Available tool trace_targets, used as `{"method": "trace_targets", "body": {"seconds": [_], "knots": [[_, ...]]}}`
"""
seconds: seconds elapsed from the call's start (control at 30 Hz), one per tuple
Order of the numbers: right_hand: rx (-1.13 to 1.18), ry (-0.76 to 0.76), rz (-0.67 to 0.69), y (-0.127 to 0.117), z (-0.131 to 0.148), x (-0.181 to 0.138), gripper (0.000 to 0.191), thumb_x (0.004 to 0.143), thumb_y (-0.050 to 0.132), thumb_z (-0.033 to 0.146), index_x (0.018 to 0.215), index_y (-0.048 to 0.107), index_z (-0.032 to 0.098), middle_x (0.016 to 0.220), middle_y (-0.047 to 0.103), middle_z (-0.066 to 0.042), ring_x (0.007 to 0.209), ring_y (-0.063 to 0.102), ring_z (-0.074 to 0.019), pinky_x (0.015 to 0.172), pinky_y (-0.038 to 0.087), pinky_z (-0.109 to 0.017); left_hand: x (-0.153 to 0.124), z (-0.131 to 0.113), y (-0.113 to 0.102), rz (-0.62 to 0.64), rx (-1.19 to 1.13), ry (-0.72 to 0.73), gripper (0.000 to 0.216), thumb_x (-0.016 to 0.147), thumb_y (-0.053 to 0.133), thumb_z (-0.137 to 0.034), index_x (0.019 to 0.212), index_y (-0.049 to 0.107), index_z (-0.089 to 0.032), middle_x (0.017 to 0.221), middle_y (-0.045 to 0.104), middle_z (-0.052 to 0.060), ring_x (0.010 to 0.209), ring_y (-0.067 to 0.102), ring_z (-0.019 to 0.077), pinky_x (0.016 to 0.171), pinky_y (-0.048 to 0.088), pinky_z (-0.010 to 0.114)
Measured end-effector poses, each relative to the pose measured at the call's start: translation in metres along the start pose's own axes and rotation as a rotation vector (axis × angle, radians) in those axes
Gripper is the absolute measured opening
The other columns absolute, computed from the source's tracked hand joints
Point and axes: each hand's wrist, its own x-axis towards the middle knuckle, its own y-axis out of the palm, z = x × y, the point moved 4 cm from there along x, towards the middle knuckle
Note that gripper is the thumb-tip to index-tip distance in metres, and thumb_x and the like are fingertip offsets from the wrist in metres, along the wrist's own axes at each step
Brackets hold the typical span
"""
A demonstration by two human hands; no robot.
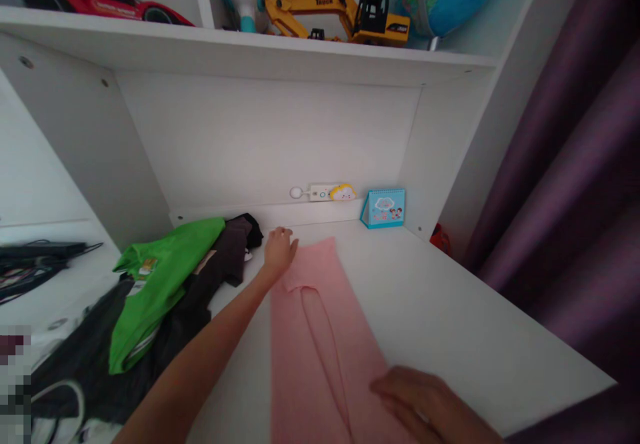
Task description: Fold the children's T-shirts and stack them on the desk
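Pink cloth (295, 364), one: laid lengthwise on the white bench (460, 311), a long narrow loop of edge along its middle. Risk, as I judge it: a sideways tug by either hand could skew the straight edges or wrinkle that loop; uneven pull between far and near ends would be the cause. Lesser risk: the left forearm, passing close to the green shirt (175, 284), could brush it.

Left hand (280, 251), one: arm stretched far forward, palm down at the cloth's far left corner; fingers loosely bent, grip on fabric cannot be told.

Right hand (425, 397), one: low at the near right edge, fingers together, slightly curled, blurred; hold likewise uncertain.
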Motion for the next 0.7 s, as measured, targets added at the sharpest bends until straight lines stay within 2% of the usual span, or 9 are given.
{"method": "trace_targets", "body": {"seconds": [0.07,0.13,0.2,0.27,0.33,0.47,0.57,0.7], "knots": [[0.076,0.137,-0.007,-0.019,-0.030,0.037,0.028,0.089,0.035,0.028,0.089,0.062,0.021,0.085,0.063,-0.003,0.077,0.058,-0.0130,0.071,0.045,-0.022,-0.027,-0.029,0.009,0.080,0.088,0.230,0.038,0.087,0.035,-0.036,0.116,0.051,-0.016,0.126,0.044,0.012,0.120,0.035,0.0238,0.098,0.027,0.037],[0.134,0.202,-0.021,-0.026,-0.072,0.088,0.022,0.083,0.040,0.021,0.081,0.062,0.018,0.076,0.062,-0.003,0.068,0.056,-0.0126,0.065,0.044,-0.022,-0.053,-0.045,0.025,0.226,0.147,0.318,0.049,0.084,0.035,-0.050,0.124,0.044,-0.023,0.136,0.033,0.010,0.127,0.022,0.0313,0.099,0.019,0.050],[0.262,0.374,-0.090,-0.023,-0.124,0.140,0.019,0.076,0.044,0.012,0.078,0.062,0.015,0.070,0.060,-0.002,0.061,0.053,-0.0105,0.061,0.041,-0.021,-0.070,-0.048,0.037,0.330,0.170,0.284,0.063,0.078,0.033,-0.064,0.131,0.034,-0.031,0.142,0.022,0.008,0.128,0.011,0.0390,0.095,0.012,0.061],[0.306,0.434,-0.132,-0.014,-0.167,0.186,0.024,0.076,0.040,0.010,0.089,0.060,0.013,0.073,0.059,-0.003,0.059,0.052,-0.0091,0.058,0.040,-0.020,-0.077,-0.046,0.043,0.381,0.151,0.232,0.069,0.075,0.028,-0.071,0.134,0.026,-0.036,0.144,0.017,0.006,0.128,0.007,0.0413,0.093,0.010,0.064],[0.341,0.454,-0.137,-0.006,-0.196,0.217,0.030,0.077,0.038,0.012,0.102,0.055,0.012,0.068,0.057,-0.002,0.055,0.049,-0.0082,0.053,0.038,-0.019,-0.077,-0.044,0.042,0.391,0.132,0.218,0.070,0.074,0.025,-0.072,0.135,0.024,-0.037,0.145,0.015,0.006,0.128,0.006,0.0412,0.093,0.009,0.064],[0.415,0.429,-0.052,0.000,-0.220,0.241,0.031,0.078,0.043,0.020,0.105,0.053,0.011,0.055,0.049,0.003,0.045,0.041,-0.0067,0.044,0.032,-0.018,-0.075,-0.044,0.038,0.393,0.137,0.212,0.071,0.074,0.024,-0.073,0.135,0.025,-0.036,0.145,0.014,0.007,0.128,0.006,0.0412,0.094,0.007,0.063],[0.446,0.391,0.023,-0.003,-0.227,0.244,0.030,0.077,0.045,0.024,0.104,0.053,0.014,0.059,0.050,0.003,0.046,0.041,-0.0058,0.043,0.031,-0.017,-0.075,-0.044,0.039,0.396,0.138,0.207,0.071,0.073,0.024,-0.073,0.135,0.024,-0.037,0.145,0.014,0.006,0.128,0.006,0.0409,0.093,0.006,0.064],[0.418,0.369,0.115,-0.007,-0.233,0.252,0.020,0.076,0.047,0.025,0.090,0.057,0.014,0.063,0.054,0.001,0.048,0.044,-0.0055,0.045,0.032,-0.017,-0.076,-0.043,0.043,0.378,0.121,0.218,0.071,0.073,0.022,-0.074,0.134,0.023,-0.039,0.145,0.014,0.005,0.128,0.007,0.0408,0.093,0.006,0.065]]}}
